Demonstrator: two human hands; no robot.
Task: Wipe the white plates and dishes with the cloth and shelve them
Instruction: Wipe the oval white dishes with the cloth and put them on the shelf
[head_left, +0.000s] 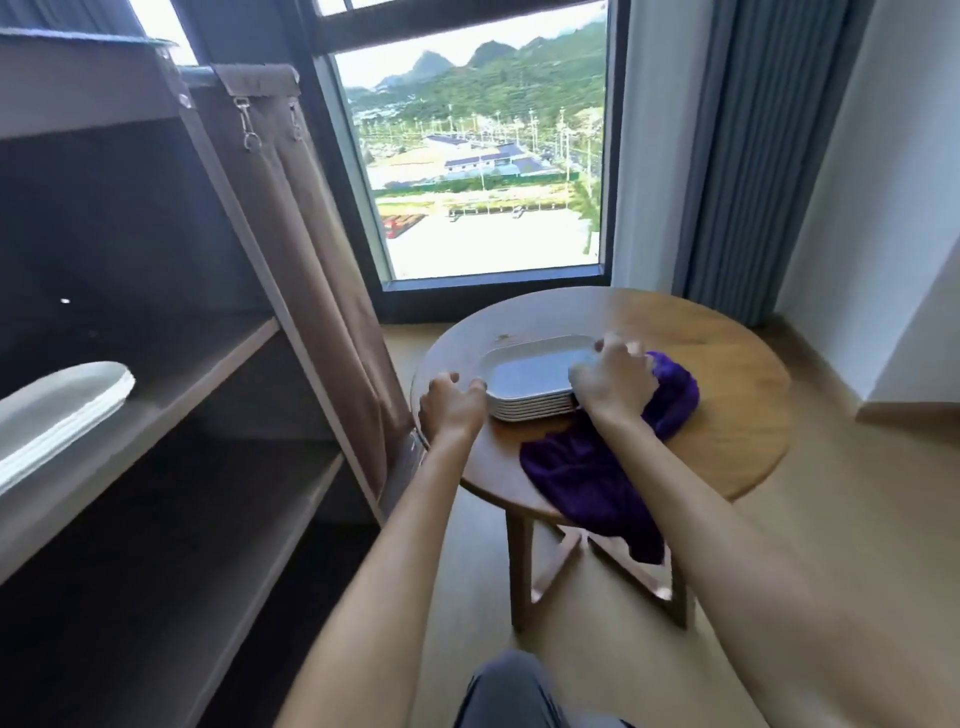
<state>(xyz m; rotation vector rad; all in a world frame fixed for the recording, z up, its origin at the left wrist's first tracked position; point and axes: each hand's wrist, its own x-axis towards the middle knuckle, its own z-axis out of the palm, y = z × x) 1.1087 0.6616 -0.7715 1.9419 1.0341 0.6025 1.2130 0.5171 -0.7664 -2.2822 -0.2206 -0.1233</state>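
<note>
A stack of several white oblong dishes (524, 371) stands on a round wooden table (727, 364). My left hand (452, 402) curls at the stack's near left corner, fingertips on the rim of the top dish. At the right end of the stack, my right hand (615, 382) grips the top dish. A purple cloth (587, 480) lies under my right wrist and hangs over the table's front edge. More white plates (67, 400) sit stacked on a shelf (208, 358) of the brown rack to the left.
The rack's fabric cover (311, 260) hangs rolled aside between the shelves and the table. A lower shelf (218, 499) shows nothing on it. Behind the table is a large window (483, 156), with grey curtains (748, 156) to the right. My knee (519, 696) is at the bottom.
</note>
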